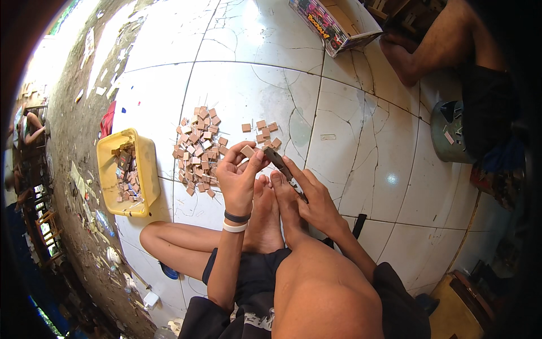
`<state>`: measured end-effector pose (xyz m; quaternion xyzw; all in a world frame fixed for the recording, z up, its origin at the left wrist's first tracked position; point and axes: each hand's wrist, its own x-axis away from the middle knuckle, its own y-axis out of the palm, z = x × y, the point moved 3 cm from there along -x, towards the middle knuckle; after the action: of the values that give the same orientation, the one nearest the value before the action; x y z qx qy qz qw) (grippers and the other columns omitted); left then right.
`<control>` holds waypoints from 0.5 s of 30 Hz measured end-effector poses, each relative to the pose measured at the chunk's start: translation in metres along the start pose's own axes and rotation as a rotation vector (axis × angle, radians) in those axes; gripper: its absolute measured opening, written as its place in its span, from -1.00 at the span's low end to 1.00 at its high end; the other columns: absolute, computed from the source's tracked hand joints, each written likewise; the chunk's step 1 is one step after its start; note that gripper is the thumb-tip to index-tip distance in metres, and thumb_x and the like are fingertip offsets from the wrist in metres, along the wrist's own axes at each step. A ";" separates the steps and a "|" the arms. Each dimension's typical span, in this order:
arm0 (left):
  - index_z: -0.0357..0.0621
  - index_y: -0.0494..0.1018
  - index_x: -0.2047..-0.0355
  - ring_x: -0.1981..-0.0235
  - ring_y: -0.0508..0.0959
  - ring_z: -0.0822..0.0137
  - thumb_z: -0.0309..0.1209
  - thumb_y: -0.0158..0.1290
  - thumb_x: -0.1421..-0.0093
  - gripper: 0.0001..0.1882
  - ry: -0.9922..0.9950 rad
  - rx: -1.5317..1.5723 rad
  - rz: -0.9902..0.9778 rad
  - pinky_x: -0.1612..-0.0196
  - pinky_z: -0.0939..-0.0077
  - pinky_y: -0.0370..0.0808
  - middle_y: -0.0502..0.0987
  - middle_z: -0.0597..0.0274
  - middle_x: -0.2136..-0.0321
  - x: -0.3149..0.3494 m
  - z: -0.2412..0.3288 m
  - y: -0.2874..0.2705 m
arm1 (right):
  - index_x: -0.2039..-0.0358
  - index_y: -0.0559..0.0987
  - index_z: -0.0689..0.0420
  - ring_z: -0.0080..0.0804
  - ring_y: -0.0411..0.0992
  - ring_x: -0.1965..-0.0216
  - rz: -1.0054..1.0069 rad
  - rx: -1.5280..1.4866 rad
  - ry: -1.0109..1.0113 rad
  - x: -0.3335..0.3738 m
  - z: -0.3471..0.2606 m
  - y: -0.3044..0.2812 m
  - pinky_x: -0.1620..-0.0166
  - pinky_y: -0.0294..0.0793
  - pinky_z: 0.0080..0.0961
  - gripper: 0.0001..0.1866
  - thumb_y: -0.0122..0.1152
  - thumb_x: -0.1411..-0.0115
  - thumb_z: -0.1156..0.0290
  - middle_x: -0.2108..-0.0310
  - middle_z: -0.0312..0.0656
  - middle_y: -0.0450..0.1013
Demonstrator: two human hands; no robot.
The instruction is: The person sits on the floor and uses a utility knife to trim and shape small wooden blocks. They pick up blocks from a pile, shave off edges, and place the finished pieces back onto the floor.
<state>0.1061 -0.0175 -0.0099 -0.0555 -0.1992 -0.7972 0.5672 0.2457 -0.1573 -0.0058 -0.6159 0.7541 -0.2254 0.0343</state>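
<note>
My left hand [236,179] pinches a small brown square block [248,151] between thumb and fingers. Close beside it, my right hand [316,200] is closed round a dark, long, narrow bar [276,160], whose far end meets the left fingertips. Whether the bar touches the block I cannot make out. Just beyond the hands lies a small group of brown blocks [261,135]. To their left spreads a larger heap of similar blocks [197,148], many with thin pale wires sticking out.
A yellow tub [148,175] with blocks and scraps stands at the left, beside littered bare ground [84,147]. An open printed carton [333,28] lies at the far right. Another person's leg [446,42] and a green bucket [443,133] are at the right. Cracked white tiles surround my bare feet.
</note>
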 end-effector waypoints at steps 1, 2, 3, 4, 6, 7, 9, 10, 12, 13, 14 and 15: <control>-0.41 0.49 -0.09 0.16 0.72 0.37 -0.60 0.23 -0.37 -0.68 -0.002 0.007 0.000 0.04 0.47 0.77 0.66 0.10 0.14 0.000 0.001 0.000 | -0.58 0.21 -0.18 -0.04 0.50 0.26 0.004 -0.033 -0.009 0.000 -0.001 0.001 0.16 0.52 -0.15 -0.19 0.28 -0.38 0.38 0.23 -0.01 0.43; -0.41 0.49 -0.09 0.16 0.72 0.37 -0.59 0.23 -0.37 -0.68 -0.007 0.014 -0.001 0.04 0.47 0.77 0.66 0.10 0.14 0.000 0.001 0.001 | -0.59 0.20 -0.16 -0.04 0.49 0.28 0.008 -0.066 -0.019 -0.001 -0.001 0.001 0.17 0.52 -0.15 -0.19 0.27 -0.38 0.40 0.25 0.00 0.43; -0.40 0.48 -0.11 0.15 0.73 0.35 -0.58 0.23 -0.38 -0.67 -0.001 0.004 -0.003 0.03 0.46 0.76 0.67 0.08 0.14 0.000 0.002 0.002 | -0.59 0.20 -0.14 -0.02 0.50 0.26 -0.004 -0.087 -0.007 -0.001 -0.001 0.002 0.16 0.53 -0.14 -0.19 0.26 -0.38 0.42 0.23 0.02 0.44; -0.40 0.47 -0.13 0.14 0.73 0.33 -0.57 0.22 -0.39 -0.66 0.001 -0.005 -0.008 0.01 0.46 0.76 0.67 0.07 0.13 0.000 0.003 0.002 | -0.59 0.19 -0.11 0.01 0.51 0.24 -0.016 -0.108 0.007 -0.001 -0.001 0.003 0.14 0.53 -0.14 -0.20 0.24 -0.39 0.44 0.22 0.04 0.46; -0.39 0.45 -0.16 0.13 0.73 0.30 -0.53 0.22 -0.40 -0.62 0.002 0.052 -0.011 0.02 0.46 0.75 0.68 0.05 0.13 0.000 0.002 0.005 | -0.59 0.18 -0.07 0.08 0.54 0.16 -0.024 -0.140 -0.006 -0.002 -0.002 0.005 0.06 0.54 -0.12 -0.20 0.22 -0.39 0.47 0.14 0.10 0.49; -0.39 0.44 -0.18 0.12 0.73 0.29 -0.50 0.22 -0.41 -0.60 0.001 0.117 -0.009 0.04 0.46 0.75 0.69 0.04 0.12 0.000 -0.001 0.008 | -0.59 0.17 -0.06 0.12 0.55 0.10 -0.020 -0.153 -0.032 -0.002 -0.003 0.006 -0.01 0.53 -0.11 -0.19 0.21 -0.38 0.48 0.07 0.15 0.51; -0.38 0.41 -0.22 0.08 0.73 0.26 -0.45 0.24 -0.41 -0.55 -0.044 0.200 -0.044 0.04 0.47 0.74 0.69 0.03 0.11 0.000 -0.006 0.008 | -0.59 0.15 -0.04 0.17 0.51 -0.09 -0.031 -0.178 -0.065 -0.002 -0.004 0.007 -0.19 0.45 -0.11 -0.19 0.20 -0.39 0.49 -0.11 0.20 0.49; -0.37 0.39 -0.25 0.05 0.73 0.25 -0.42 0.25 -0.41 -0.51 -0.089 0.218 -0.082 0.03 0.47 0.73 0.70 0.03 0.10 -0.001 -0.009 0.005 | -0.60 0.14 -0.04 0.17 0.46 -0.21 -0.046 -0.191 -0.073 -0.001 -0.003 0.007 -0.30 0.37 -0.13 -0.19 0.19 -0.39 0.49 -0.22 0.21 0.44; -0.36 0.36 -0.29 0.03 0.72 0.26 -0.38 0.26 -0.41 -0.45 -0.173 0.301 -0.152 0.02 0.48 0.70 0.70 0.06 0.09 -0.003 -0.015 -0.001 | -0.61 0.11 -0.02 0.09 0.30 -0.41 -0.127 -0.241 -0.066 0.000 0.000 0.006 -0.46 0.16 -0.17 -0.19 0.19 -0.41 0.45 -0.40 0.17 0.33; -0.36 0.35 -0.30 0.04 0.72 0.28 -0.38 0.27 -0.40 -0.43 -0.212 0.367 -0.183 0.02 0.50 0.68 0.70 0.08 0.10 -0.003 -0.018 -0.004 | -0.61 0.09 0.00 0.01 0.20 -0.49 -0.194 -0.279 -0.051 0.002 0.004 0.003 -0.52 0.04 -0.19 -0.18 0.20 -0.42 0.41 -0.46 0.12 0.27; -0.36 0.34 -0.31 0.05 0.71 0.30 -0.37 0.28 -0.39 -0.41 -0.268 0.412 -0.189 0.02 0.52 0.67 0.70 0.11 0.11 -0.003 -0.022 -0.007 | -0.62 0.07 0.02 -0.07 0.11 -0.56 -0.251 -0.314 -0.045 0.003 0.007 0.000 -0.57 -0.09 -0.22 -0.18 0.21 -0.44 0.38 -0.53 0.06 0.20; -0.36 0.34 -0.30 0.07 0.71 0.32 -0.37 0.29 -0.39 -0.41 -0.261 0.468 -0.254 0.03 0.52 0.66 0.70 0.13 0.12 -0.003 -0.023 -0.007 | -0.62 0.05 0.05 -0.13 0.07 -0.57 -0.310 -0.417 -0.003 0.006 0.011 -0.001 -0.58 -0.13 -0.24 -0.16 0.21 -0.45 0.34 -0.54 0.03 0.19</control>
<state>0.1038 -0.0219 -0.0334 0.0002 -0.4542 -0.7803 0.4300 0.2484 -0.1665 -0.0135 -0.7184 0.6807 -0.0666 -0.1272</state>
